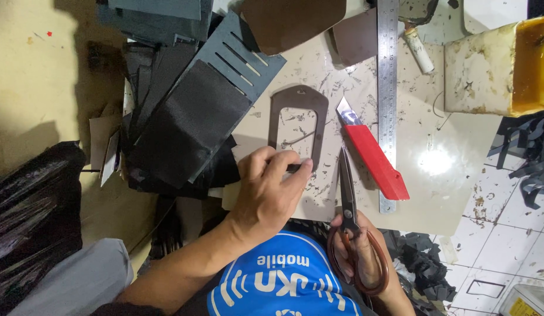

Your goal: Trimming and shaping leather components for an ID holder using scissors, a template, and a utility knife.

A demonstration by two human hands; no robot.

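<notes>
My left hand (266,190) presses on the near end of a dark brown frame-shaped leather piece (298,111) with a rounded window cut out of it, lying on a pale scratched cutting board (441,158). My right hand (365,254) grips scissors (349,199) by their brown loop handles, blades shut and pointing away, just right of the leather piece. A red-handled utility knife (374,155) lies right of the scissors.
A long steel ruler (387,88) lies along the knife. Dark slotted card and fabric pieces (196,111) are stacked at left. A stained yellowish container (500,64) stands at top right. Black offcuts (427,266) lie on the tiled floor.
</notes>
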